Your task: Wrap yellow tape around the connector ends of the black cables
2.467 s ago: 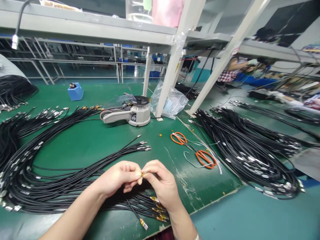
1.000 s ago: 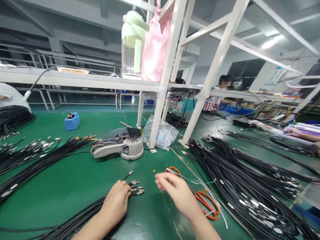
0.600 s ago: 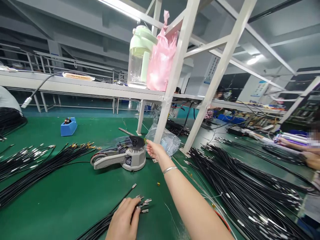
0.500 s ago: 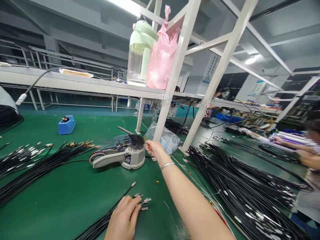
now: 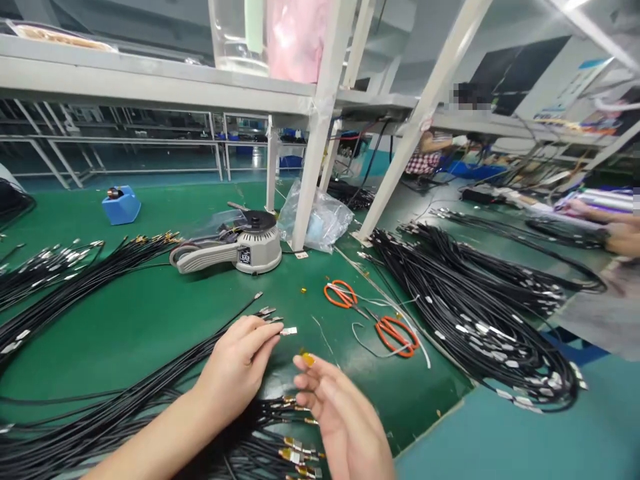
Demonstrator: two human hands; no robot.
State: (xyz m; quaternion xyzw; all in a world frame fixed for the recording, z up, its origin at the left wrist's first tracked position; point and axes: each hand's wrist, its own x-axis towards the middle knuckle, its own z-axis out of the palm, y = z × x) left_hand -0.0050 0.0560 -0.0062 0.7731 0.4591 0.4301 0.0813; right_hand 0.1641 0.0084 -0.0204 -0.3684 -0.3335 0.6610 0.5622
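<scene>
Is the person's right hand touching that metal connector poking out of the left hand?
Apart. The head view shows green tabletop between the right hand and the metal connector poking from the left hand.

Above the tape machine (image 5: 257,252), the top edge cuts off a jug (image 5: 233,37) and a bag (image 5: 295,40). The machine's label (image 5: 245,256) is unreadably small. Far right of it, a co-worker's blurred arm (image 5: 623,240) is cut off. In front, the left hand (image 5: 240,360) partly hides a cable (image 5: 289,331).
</scene>
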